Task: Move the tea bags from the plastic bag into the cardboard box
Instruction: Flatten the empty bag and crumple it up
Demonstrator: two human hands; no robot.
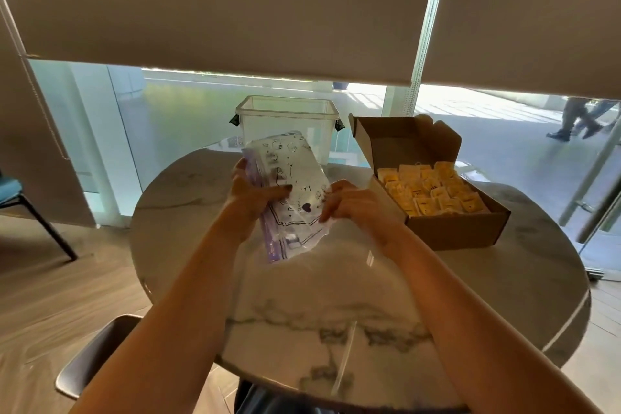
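With my left hand (pixel 250 193) and right hand (pixel 349 200) both gripping the seemingly empty plastic bag (pixel 289 191), I should check for stray tea bags (pixel 433 188) before setting it beside the cardboard box (pixel 457 228).

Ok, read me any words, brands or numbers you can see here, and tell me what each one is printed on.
None can be read.
Plastic bag, held by the left hand and right hand: dark doodles, a heart, and a short line of print, too blurred to read.
Tea bags in the cardboard box: small dark marks, too small to read.
Clear container: no text visible.
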